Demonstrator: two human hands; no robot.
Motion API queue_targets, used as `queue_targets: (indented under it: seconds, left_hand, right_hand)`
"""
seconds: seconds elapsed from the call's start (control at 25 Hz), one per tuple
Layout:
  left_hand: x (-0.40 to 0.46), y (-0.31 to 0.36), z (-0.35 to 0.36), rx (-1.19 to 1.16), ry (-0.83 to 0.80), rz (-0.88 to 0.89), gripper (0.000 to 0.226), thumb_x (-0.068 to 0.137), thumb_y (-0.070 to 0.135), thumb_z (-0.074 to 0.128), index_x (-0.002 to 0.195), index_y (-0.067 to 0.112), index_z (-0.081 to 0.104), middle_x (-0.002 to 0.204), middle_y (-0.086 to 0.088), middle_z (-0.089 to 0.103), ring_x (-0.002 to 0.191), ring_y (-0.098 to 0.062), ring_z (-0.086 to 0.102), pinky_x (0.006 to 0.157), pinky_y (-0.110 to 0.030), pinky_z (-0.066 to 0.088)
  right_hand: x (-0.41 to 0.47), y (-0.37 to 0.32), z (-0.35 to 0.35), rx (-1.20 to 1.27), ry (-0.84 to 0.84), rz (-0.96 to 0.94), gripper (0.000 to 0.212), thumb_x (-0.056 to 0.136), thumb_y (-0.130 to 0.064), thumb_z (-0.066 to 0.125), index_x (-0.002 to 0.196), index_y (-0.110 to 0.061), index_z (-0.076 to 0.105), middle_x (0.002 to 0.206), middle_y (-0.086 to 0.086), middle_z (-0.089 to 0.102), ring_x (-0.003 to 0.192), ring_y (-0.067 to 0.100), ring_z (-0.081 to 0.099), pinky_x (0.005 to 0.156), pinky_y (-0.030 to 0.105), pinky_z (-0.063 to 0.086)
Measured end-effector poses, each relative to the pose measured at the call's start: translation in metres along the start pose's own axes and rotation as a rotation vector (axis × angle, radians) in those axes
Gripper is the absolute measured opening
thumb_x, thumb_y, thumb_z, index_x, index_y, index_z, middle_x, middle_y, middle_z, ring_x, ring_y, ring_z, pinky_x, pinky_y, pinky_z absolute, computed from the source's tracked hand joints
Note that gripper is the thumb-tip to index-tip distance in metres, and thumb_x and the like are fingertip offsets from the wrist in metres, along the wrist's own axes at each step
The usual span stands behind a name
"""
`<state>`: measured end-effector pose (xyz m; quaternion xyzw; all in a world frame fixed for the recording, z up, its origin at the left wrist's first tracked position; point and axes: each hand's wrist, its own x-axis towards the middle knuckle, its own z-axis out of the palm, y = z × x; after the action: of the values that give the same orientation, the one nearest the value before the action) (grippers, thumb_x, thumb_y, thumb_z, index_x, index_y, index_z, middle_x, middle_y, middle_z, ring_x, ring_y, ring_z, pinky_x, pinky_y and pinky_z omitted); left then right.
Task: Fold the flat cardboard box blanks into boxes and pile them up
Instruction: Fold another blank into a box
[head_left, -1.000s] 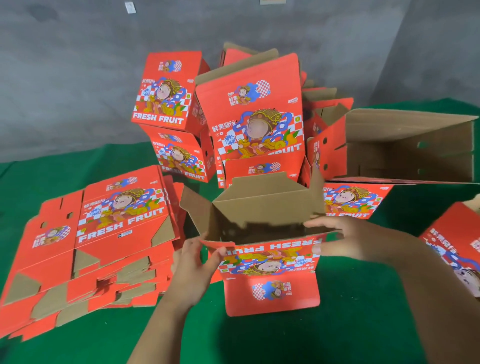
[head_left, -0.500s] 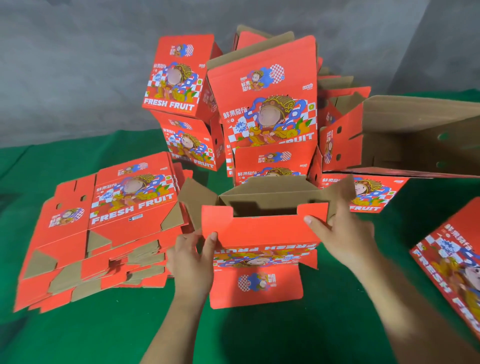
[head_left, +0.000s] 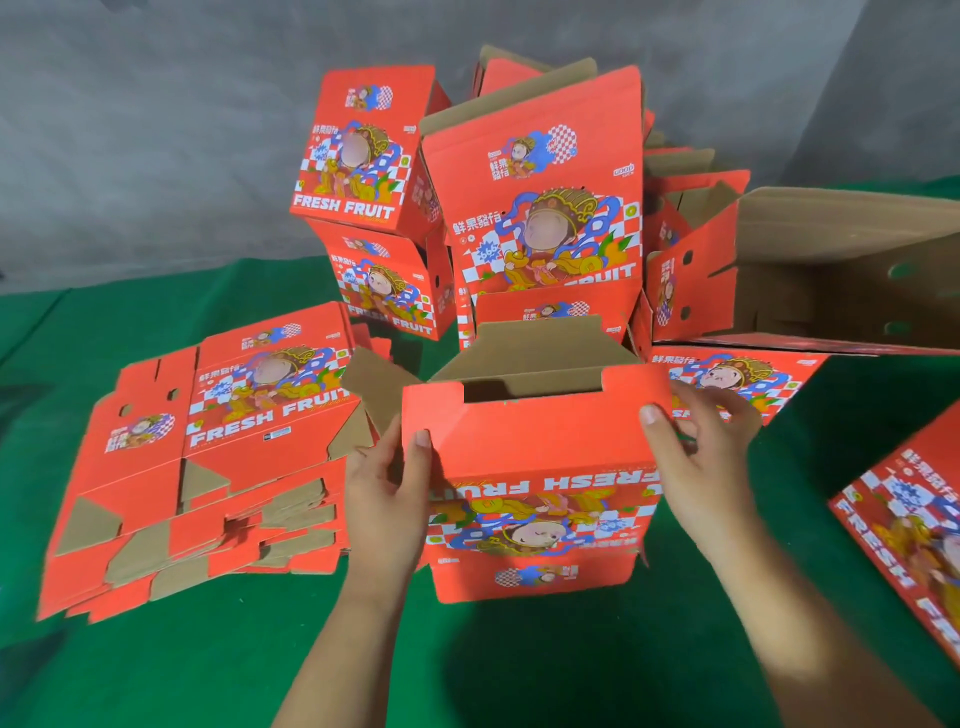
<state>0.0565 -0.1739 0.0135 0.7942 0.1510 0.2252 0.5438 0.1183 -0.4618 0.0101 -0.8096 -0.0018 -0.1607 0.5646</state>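
Flap closure under way on box in hand

Box (head_left: 540, 483) stands upside down on the green cloth (head_left: 519, 670) between both hands, its print inverted. Left hand (head_left: 387, 499) grips the near left corner: thumb (head_left: 422, 457) pressed flat on the red flap (head_left: 535, 410), remaining fingers curled round the side wall. Right hand (head_left: 701, 457) pinches the near right corner, thumb on the flap face, fingers behind the edge.

Change noted: one second ago the flap lay low and the brown interior was open to view; half a second ago it was rising; it now stands raised between the two thumbs and covers most of the opening, leaving a dark slot just beyond the thumbs. The far brown flap (head_left: 540, 343) remains upright behind that slot.

Judgement: base closure is partly done; the flap is not yet seated or locked.

Flat blanks (head_left: 208, 467) lie stacked just left of the left fingers. Finished boxes (head_left: 530, 208) are piled beyond the fingertips, against the wall.
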Motion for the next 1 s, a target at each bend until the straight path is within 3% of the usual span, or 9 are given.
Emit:
queue_targets:
  seconds: [0.12,0.28,0.36,0.44,0.52,0.64,0.72,0.84,1.0]
  left_hand:
    - [0.008,0.019,-0.002,-0.016,-0.004,0.066,0.028,0.100,0.047,0.048,0.119,0.054,0.067,0.093,-0.003,0.050,0.099,0.001,0.049,0.079,-0.008,0.044]
    - [0.011,0.037,-0.006,-0.068,0.053,0.113,0.043,0.101,0.056,0.040,0.122,0.031,0.068,0.093,0.023,0.048,0.104,-0.022,0.051,0.100,-0.046,0.047]
    - [0.010,0.041,-0.010,-0.053,0.081,0.170,0.047,0.103,0.053,0.036,0.135,0.031,0.062,0.094,0.031,0.047,0.106,-0.015,0.049,0.103,-0.033,0.043]
    - [0.007,0.040,-0.012,-0.098,0.111,0.120,0.061,0.100,0.056,0.035,0.156,0.032,0.043,0.107,0.022,0.042,0.110,0.004,0.043,0.103,-0.013,0.033]
    - [0.001,0.036,-0.014,-0.160,0.130,0.017,0.078,0.093,0.064,0.036,0.163,0.030,0.028,0.113,0.015,0.037,0.115,0.016,0.037,0.107,-0.008,0.023]
    - [-0.006,0.027,-0.011,-0.103,0.131,-0.061,0.067,0.101,0.051,0.042,0.162,0.026,0.030,0.120,-0.004,0.038,0.123,-0.011,0.035,0.117,-0.027,0.024]
    - [-0.011,0.016,-0.003,-0.015,0.119,-0.080,0.051,0.109,0.031,0.045,0.159,0.020,0.037,0.123,-0.018,0.038,0.119,-0.014,0.032,0.119,-0.038,0.024]
    - [-0.020,-0.005,0.006,0.029,0.083,-0.112,0.054,0.109,0.027,0.044,0.161,0.020,0.031,0.122,-0.018,0.036,0.108,-0.004,0.026,0.104,-0.017,0.023]
    - [-0.019,-0.029,0.008,0.090,0.088,-0.133,0.055,0.107,0.032,0.047,0.160,0.023,0.032,0.119,-0.016,0.038,0.118,-0.020,0.030,0.102,-0.028,0.025]
  right_hand:
    - [0.007,-0.018,0.005,0.191,-0.107,0.020,0.039,0.088,-0.051,0.063,0.127,-0.048,0.062,0.132,-0.011,0.066,0.119,0.013,0.065,0.096,0.039,0.053]
    - [0.009,-0.043,0.004,0.422,-0.159,-0.075,0.047,0.088,-0.032,0.071,0.133,-0.038,0.056,0.134,-0.002,0.067,0.126,0.022,0.062,0.107,0.045,0.045]
    - [0.014,-0.055,-0.007,0.436,-0.208,-0.137,0.052,0.089,-0.035,0.072,0.137,-0.027,0.054,0.135,0.003,0.066,0.128,0.027,0.059,0.107,0.046,0.044]
    - [0.013,-0.056,-0.016,0.360,-0.246,-0.187,0.054,0.091,-0.038,0.070,0.140,-0.027,0.050,0.136,0.002,0.066,0.128,0.022,0.060,0.105,0.045,0.047]
    - [0.002,-0.047,-0.016,0.234,-0.240,-0.225,0.055,0.091,-0.038,0.067,0.142,-0.033,0.047,0.141,0.003,0.060,0.132,0.022,0.057,0.109,0.047,0.046]
    - [-0.019,-0.028,-0.006,0.308,-0.260,-0.117,0.058,0.087,-0.046,0.070,0.139,-0.027,0.056,0.146,0.014,0.052,0.136,0.031,0.053,0.115,0.055,0.040]
    - [-0.027,-0.019,-0.005,0.477,-0.308,0.114,0.061,0.079,-0.061,0.077,0.130,-0.027,0.069,0.138,0.016,0.064,0.127,0.029,0.063,0.109,0.049,0.047]
    - [-0.031,-0.009,-0.008,0.340,-0.436,0.176,0.050,0.080,-0.066,0.068,0.123,-0.040,0.073,0.137,-0.005,0.067,0.128,0.016,0.063,0.106,0.038,0.047]
    - [-0.025,0.000,-0.004,-0.053,-0.522,0.121,0.057,0.094,-0.067,0.055,0.147,-0.062,0.036,0.159,-0.028,0.032,0.143,-0.003,0.039,0.114,0.034,0.035]
